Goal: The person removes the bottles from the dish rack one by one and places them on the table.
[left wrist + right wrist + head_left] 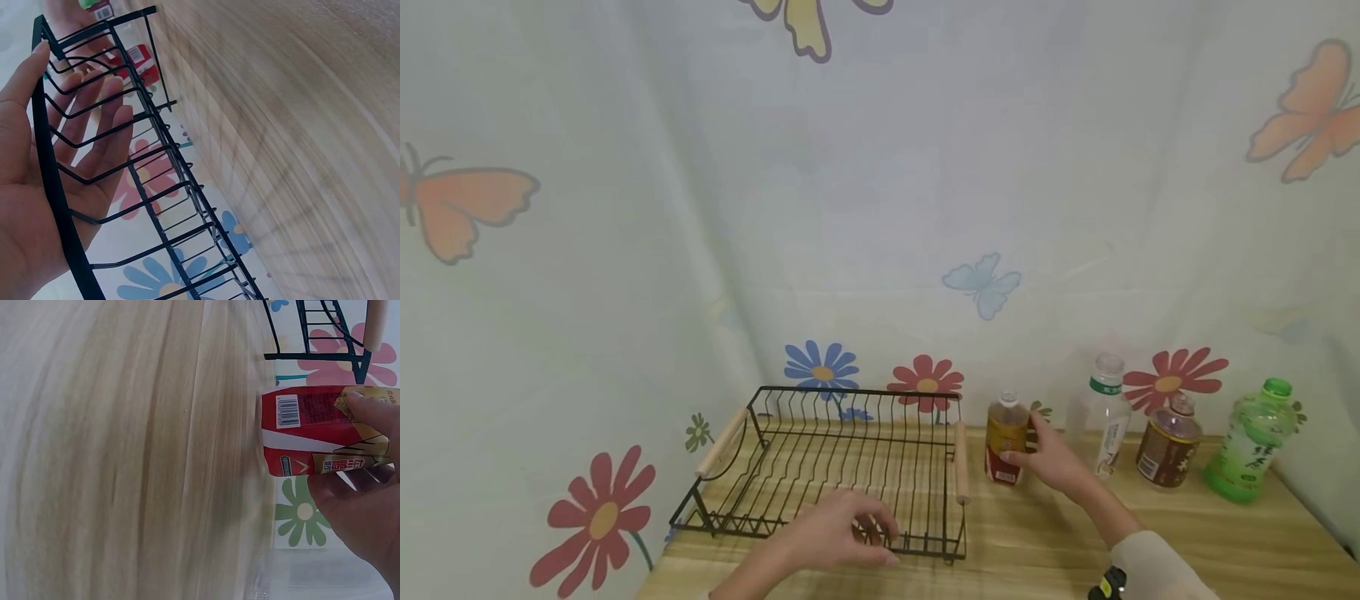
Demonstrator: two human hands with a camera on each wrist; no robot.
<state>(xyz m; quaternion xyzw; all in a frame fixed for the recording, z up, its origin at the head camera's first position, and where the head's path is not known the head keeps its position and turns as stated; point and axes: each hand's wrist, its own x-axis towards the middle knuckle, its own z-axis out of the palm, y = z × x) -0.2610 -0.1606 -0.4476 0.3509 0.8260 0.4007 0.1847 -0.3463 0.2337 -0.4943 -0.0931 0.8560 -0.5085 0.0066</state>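
A black wire dish rack (857, 392) with wooden side handles stands on the wooden table (1060, 550). My left hand (868, 533) rests on the rack's front rim (57, 187); in the left wrist view its fingers (94, 119) lie nearly straight behind the wires. Just right of the rack stands a small amber bottle (1006, 437) with a red and gold label (306, 428). My right hand (1047, 457) holds it from the right side, thumb and fingers (369, 412) wrapped round the label.
Three more bottles stand along the back right: a clear one (1107, 417), a brown one (1168, 446) and a green one (1251, 446). A curtain printed with flowers and butterflies (880, 208) hangs close behind the table.
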